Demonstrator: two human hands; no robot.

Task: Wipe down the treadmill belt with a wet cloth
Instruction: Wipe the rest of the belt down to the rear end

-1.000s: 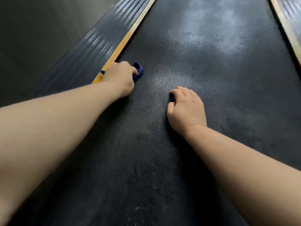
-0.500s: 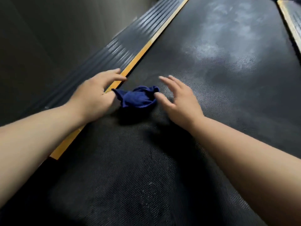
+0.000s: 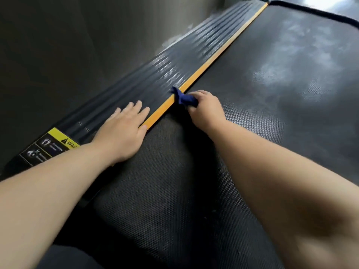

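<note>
Fingers of your right hand are curled and clamped on the cloth, a small dark-blue wad, bunched and creased, with one corner poking out past your knuckles. It sits at the left edge of the treadmill belt, lapping over the yellow strip towards the ribbed side rail. Whether it is wet you cannot tell.

Your left hand lies flat on that rail, nearer to you than the cloth, its fingers straight and slightly apart, holding nothing; the thumb touches the yellow strip.

You see a black, finely dimpled belt with pale hazy patches towards its far end. Its left edge runs straight along the yellow strip to the far-left corner, where the far edge shows as a dark curved lip. To the right of the cloth and beyond it, bare belt stretches wide. Left of the rail lies grey floor.

You have one cloth, two hands, one yellow strip, one side rail and one warning label, at the rail's near end and partly under your left forearm.
</note>
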